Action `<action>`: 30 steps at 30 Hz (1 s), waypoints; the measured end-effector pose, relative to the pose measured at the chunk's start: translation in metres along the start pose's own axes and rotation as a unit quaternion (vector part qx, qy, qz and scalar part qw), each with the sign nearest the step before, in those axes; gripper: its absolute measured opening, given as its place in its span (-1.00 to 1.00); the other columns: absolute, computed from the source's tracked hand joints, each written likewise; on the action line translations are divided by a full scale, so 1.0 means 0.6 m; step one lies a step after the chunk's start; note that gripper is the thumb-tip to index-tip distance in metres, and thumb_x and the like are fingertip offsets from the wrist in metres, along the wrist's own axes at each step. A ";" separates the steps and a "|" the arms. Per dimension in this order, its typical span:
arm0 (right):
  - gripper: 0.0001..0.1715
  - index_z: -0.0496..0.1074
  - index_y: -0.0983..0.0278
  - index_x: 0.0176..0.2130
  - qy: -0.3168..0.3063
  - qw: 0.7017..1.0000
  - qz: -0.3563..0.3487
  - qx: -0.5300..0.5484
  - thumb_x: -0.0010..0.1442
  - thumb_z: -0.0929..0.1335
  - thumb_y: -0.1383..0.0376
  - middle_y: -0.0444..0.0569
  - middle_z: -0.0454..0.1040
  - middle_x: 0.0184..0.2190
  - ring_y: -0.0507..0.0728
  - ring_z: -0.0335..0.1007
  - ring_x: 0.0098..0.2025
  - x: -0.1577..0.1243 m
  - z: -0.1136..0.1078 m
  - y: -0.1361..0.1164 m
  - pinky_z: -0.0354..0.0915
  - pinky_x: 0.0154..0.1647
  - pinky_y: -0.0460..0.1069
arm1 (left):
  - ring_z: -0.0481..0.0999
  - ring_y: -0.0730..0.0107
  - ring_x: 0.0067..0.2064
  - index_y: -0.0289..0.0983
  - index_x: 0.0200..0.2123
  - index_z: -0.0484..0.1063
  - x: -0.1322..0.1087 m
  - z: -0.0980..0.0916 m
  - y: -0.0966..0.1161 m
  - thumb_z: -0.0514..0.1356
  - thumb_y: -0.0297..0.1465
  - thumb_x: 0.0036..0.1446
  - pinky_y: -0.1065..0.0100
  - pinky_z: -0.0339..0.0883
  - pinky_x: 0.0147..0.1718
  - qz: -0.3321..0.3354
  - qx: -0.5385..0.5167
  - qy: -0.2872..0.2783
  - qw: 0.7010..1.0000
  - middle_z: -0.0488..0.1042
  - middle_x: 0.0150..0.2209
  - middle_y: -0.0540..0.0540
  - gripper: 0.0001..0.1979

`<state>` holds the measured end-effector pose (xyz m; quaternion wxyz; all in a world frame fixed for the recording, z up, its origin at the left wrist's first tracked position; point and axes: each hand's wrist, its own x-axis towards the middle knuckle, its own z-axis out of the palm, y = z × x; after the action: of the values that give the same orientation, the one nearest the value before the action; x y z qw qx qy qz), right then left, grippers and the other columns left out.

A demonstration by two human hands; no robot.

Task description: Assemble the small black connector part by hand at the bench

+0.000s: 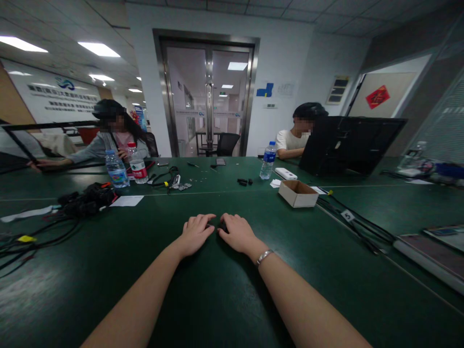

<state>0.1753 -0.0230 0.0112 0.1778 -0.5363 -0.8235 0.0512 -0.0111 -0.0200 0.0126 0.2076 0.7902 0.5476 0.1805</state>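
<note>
Two small dark pieces lie at the middle of the green table (217,295), one at each of the person's hands. The left dark piece (209,225) sits between the thumb and forefinger of the left hand (196,235), whose tips stand apart; whether they press on it cannot be told. The right dark piece (223,226) is partly under the right hand (238,234), with fingers bent over it and the thumb along its near side (the grip itself is hidden, so whether it is clamped cannot be told). The hands are near each other but apart, and a silver bracelet (264,257) circles the right wrist.

Beyond them lies a cluster of small black parts (243,182), with a blue-capped water bottle (268,162) upright to its right. Farther right come an open white box (297,197), cables tagged "5" (357,227) and a black monitor (348,145) seen from behind, a co-worker in a white shirt (288,140) beside it.

On the left are a black bundle (85,199), a white sheet (126,201), a red-capped bottle (137,166) and another co-worker (96,146) in a light sleeve. Glass doors (190,96) close the background.
</note>
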 end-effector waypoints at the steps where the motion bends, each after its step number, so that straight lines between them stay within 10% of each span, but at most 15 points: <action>1: -0.77 0.33 0.26 -0.16 0.003 1.000 0.002 0.018 0.19 0.32 0.21 0.02 0.43 -0.21 0.19 0.29 -0.15 0.002 0.001 0.002 0.15 -0.11 0.06 | 0.17 0.08 0.16 0.03 0.14 0.18 -0.005 -0.003 -0.004 0.03 -0.15 0.12 0.02 0.06 0.11 0.015 0.002 -0.009 1.000 0.26 0.13 -0.05 -0.52; 10: -0.64 0.43 0.29 -0.14 0.069 0.959 0.026 0.273 0.01 0.45 0.39 -0.07 0.38 -0.26 0.04 0.30 -0.28 0.021 0.016 0.036 0.26 -0.23 -0.06 | 0.41 0.26 -0.08 -0.20 -0.21 0.43 0.004 -0.004 -0.017 0.11 -0.27 0.08 0.26 0.29 -0.06 0.055 -0.084 0.037 0.994 0.44 -0.15 -0.10 -0.77; 16: -0.72 0.47 0.30 -0.20 0.082 0.959 0.023 0.270 0.02 0.42 0.43 -0.10 0.34 -0.30 0.00 0.25 -0.38 0.021 0.011 0.034 0.25 -0.31 -0.08 | 0.49 0.33 -0.15 -0.17 -0.17 0.41 0.046 0.011 -0.025 0.12 -0.22 0.10 0.33 0.32 -0.12 -0.044 -0.190 0.076 0.978 0.52 -0.18 -0.05 -0.74; 30: -0.69 0.47 0.29 -0.18 0.098 0.961 -0.012 0.259 0.02 0.40 0.48 -0.10 0.34 -0.32 -0.03 0.26 -0.42 0.028 0.023 0.036 0.26 -0.36 -0.10 | 0.48 0.32 -0.15 -0.16 -0.18 0.46 0.051 0.019 -0.030 0.16 -0.20 0.07 0.34 0.31 -0.14 0.010 -0.201 0.051 0.978 0.53 -0.20 -0.04 -0.73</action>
<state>0.1833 0.0029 -0.0036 0.3908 -0.4649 -0.7668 0.2078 -0.0090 0.0130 -0.0047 0.3325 0.7276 0.5019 0.3288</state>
